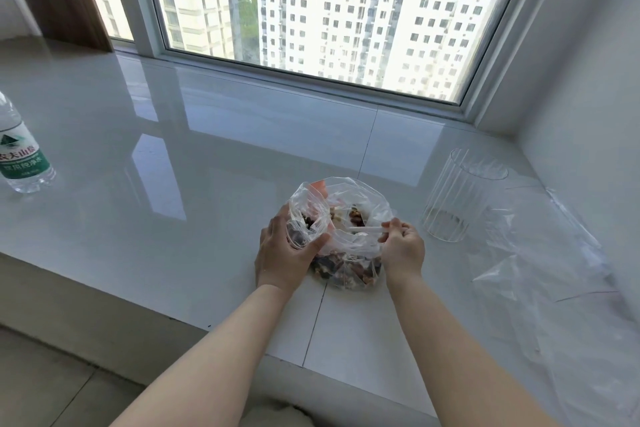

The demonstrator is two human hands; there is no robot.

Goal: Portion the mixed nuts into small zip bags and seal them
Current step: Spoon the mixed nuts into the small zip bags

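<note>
Here, beside the clear glass tumbler (457,198), the left hand (280,253) grips a small clear zip bag (304,218); the right hand (401,246) pinches a white plastic spoon (363,229) over the large clear bag of mixed nuts (349,270).

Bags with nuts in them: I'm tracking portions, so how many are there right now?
2: a small zip bag gripped by the left hand, and the big bag beside it. The loose plastic at right seems empty.

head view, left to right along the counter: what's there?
water bottle → left hand gripping small zip bag → big bag of mixed nuts → right hand pinching white spoon → glass cup → empty plastic bags
</note>
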